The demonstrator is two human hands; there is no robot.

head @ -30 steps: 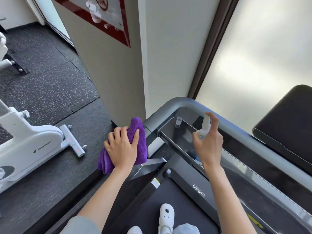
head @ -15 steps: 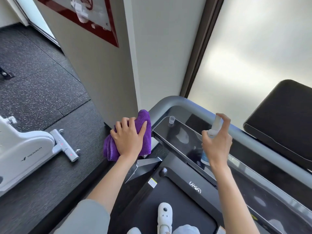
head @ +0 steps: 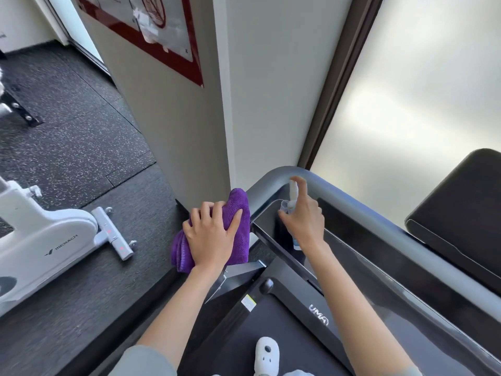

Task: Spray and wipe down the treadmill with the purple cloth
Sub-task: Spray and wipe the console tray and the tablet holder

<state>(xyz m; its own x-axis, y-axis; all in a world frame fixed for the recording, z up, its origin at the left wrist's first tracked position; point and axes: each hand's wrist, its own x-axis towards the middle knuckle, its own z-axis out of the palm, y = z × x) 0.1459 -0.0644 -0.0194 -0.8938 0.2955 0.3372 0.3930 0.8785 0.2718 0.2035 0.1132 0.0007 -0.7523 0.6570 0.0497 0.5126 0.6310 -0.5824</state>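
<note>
The treadmill has a grey handrail curving round a glossy black console, with the black belt below. My left hand lies on the folded purple cloth and presses it onto the treadmill's left side rail, fingers curled over its top. My right hand grips a small clear spray bottle upright over the console's left corner, index finger on the nozzle top. The bottle's lower end shows below my palm.
A white exercise bike stands on the speckled rubber floor to the left. A wall corner rises just beyond the cloth. A frosted window and a black pad lie to the right. My white shoe is on the belt.
My right hand carried the spray bottle left, from over the middle of the console to its left corner near the cloth. My left hand stayed pressed on the cloth.
</note>
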